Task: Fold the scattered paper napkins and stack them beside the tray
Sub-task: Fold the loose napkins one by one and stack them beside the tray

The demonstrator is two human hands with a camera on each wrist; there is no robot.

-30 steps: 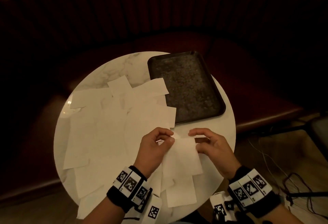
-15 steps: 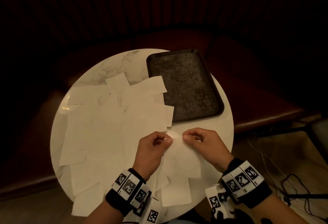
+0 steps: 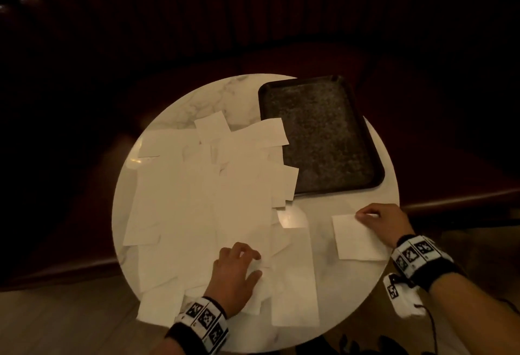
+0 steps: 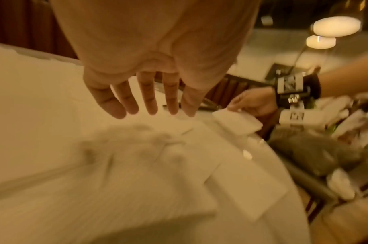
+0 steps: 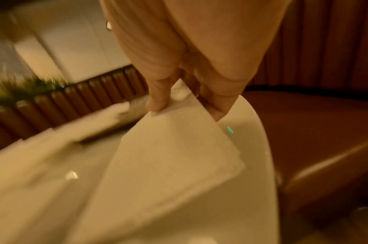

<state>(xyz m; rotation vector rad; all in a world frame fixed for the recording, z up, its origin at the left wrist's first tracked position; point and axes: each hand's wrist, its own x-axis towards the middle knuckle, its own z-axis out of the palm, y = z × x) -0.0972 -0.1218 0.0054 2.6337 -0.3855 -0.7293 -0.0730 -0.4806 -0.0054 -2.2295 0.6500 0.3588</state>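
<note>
Several white paper napkins [image 3: 197,200] lie spread and overlapping across the left and middle of the round marble table [image 3: 225,96]. The black tray [image 3: 337,190] sits at the table's far right. A folded napkin [image 3: 357,238] lies flat just in front of the tray, near the table's right edge. My right hand [image 3: 363,216] pinches its far corner, thumb and fingers [image 5: 158,102] closed on the folded napkin [image 5: 174,148]. My left hand [image 3: 257,264] hovers over the scattered napkins at the front, its fingers [image 4: 151,102] straight and holding nothing.
A dark red padded bench [image 3: 422,158] curves round the far side and right of the table. The table's front right edge [image 3: 374,278] is close to the folded napkin. Bare marble [image 3: 323,242] shows between the napkin spread and the folded one. Wooden floor [image 3: 70,323] lies below left.
Both hands pinched one napkin at the table's front middle. Now my right hand has carried it, folded, to the right in front of the tray. My left hand let go and moved back-left.
</note>
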